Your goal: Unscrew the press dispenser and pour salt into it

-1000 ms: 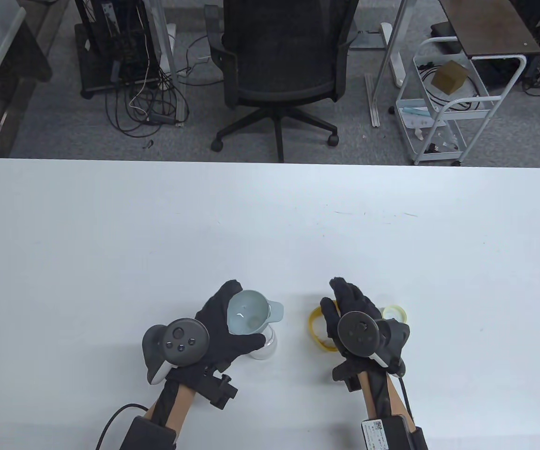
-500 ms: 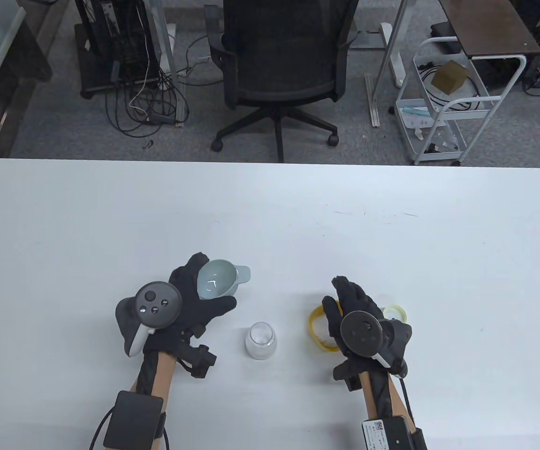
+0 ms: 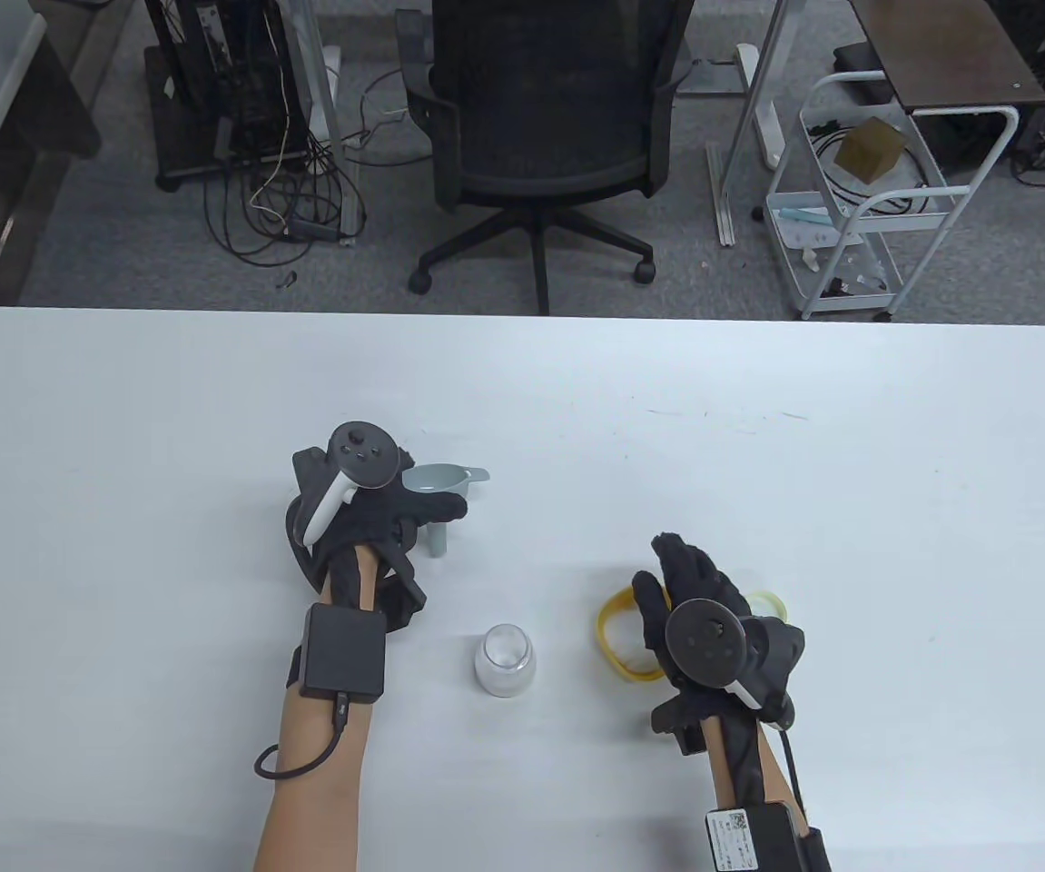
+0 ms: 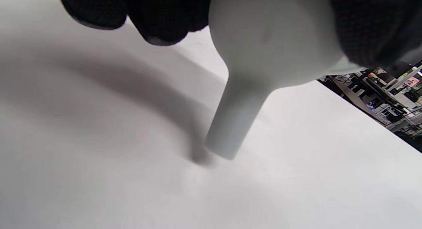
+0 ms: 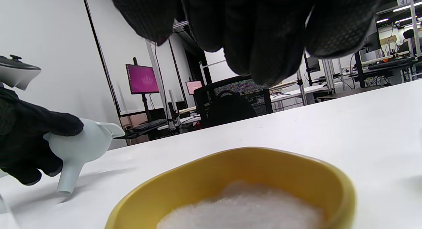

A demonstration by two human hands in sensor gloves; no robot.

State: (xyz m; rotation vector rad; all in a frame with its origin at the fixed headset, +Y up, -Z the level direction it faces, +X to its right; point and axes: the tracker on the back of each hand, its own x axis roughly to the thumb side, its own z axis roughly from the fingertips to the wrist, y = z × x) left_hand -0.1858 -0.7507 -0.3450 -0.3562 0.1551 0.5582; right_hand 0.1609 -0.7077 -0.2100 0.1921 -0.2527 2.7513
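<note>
My left hand (image 3: 422, 510) grips a pale grey-blue funnel (image 3: 446, 479) by its bowl, spout down and at or just above the table, as the left wrist view (image 4: 263, 57) and right wrist view (image 5: 82, 146) show. The clear open-topped dispenser jar (image 3: 504, 661) stands alone in the middle, with white salt in it. My right hand (image 3: 672, 581) hovers over a yellow bowl (image 3: 611, 636) of salt (image 5: 244, 206), fingers (image 5: 257, 31) stretched out and holding nothing. A pale yellowish cap (image 3: 771, 600) lies just right of that hand, partly hidden.
The white table (image 3: 758, 454) stretches far and to both sides of the hands. Beyond its far edge stand an office chair (image 3: 540, 118) and a white wire cart (image 3: 858, 209).
My left hand lifted the funnel off the jar and carried it up and to the far left, then turned it spout down by the table. The right hand has barely moved.
</note>
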